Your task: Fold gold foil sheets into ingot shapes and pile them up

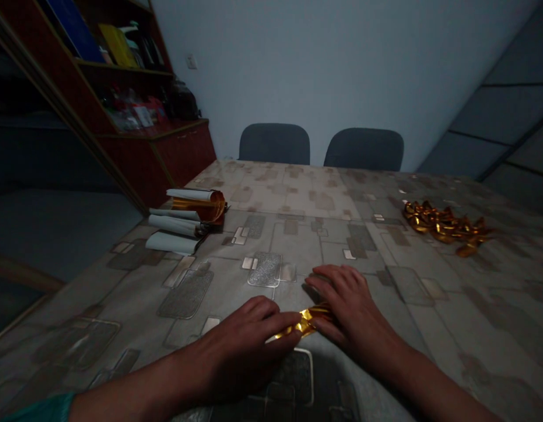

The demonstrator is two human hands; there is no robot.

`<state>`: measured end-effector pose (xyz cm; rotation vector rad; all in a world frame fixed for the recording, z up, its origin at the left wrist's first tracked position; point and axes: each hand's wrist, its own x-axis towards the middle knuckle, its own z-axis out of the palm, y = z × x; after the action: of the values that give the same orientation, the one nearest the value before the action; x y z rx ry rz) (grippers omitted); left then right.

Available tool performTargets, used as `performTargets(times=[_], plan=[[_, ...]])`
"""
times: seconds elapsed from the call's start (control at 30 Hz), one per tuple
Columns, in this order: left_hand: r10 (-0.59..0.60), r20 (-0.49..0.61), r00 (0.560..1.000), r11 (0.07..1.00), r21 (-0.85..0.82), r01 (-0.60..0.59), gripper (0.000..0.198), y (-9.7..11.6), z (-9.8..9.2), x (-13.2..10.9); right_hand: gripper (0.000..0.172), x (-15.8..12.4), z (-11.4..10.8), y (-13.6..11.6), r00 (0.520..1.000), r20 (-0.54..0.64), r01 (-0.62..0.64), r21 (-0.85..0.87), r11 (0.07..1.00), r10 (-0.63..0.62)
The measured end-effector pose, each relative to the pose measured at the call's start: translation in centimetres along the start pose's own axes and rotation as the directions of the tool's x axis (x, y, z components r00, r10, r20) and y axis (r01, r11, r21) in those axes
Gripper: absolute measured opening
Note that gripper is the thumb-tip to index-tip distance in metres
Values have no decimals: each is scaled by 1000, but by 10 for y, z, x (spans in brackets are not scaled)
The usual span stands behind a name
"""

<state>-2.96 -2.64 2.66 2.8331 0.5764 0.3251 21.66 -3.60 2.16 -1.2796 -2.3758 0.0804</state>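
Note:
A small piece of folded gold foil paper (305,323) lies between my two hands, low over the near part of the table. My left hand (258,331) pinches its left end between thumb and forefinger. At the right end, my right hand (344,299) grips it with the thumb below and the fingers above, hiding part of the paper. To the right on the table is a group of folded gold paper pieces (442,223). On the left rests a stack of curled foil sheets (187,220), pale on one side and gold on the other.
A patterned cloth covers the table (297,193). Two grey chairs (275,143) stand at its far side before a pale wall. A red-brown cabinet (178,149) with items on its shelves is at the left back.

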Motion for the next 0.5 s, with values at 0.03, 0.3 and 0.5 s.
performTargets(times=[0.03,0.3,0.5], plan=[[15,12,1000,1000,8,-15,40,-1,0,0,35,0,-2,-2,999,-6,42,-13,999,-42],[2,14,1000,1000,15,-2,51,-3,10,-2,26,-24,7,-10,986,103,127,43,991,-131],[37,20,999,999,37,-37,57,-5,2,-7,43,-33,-2,-11,972,226,48,108,993,-71]])
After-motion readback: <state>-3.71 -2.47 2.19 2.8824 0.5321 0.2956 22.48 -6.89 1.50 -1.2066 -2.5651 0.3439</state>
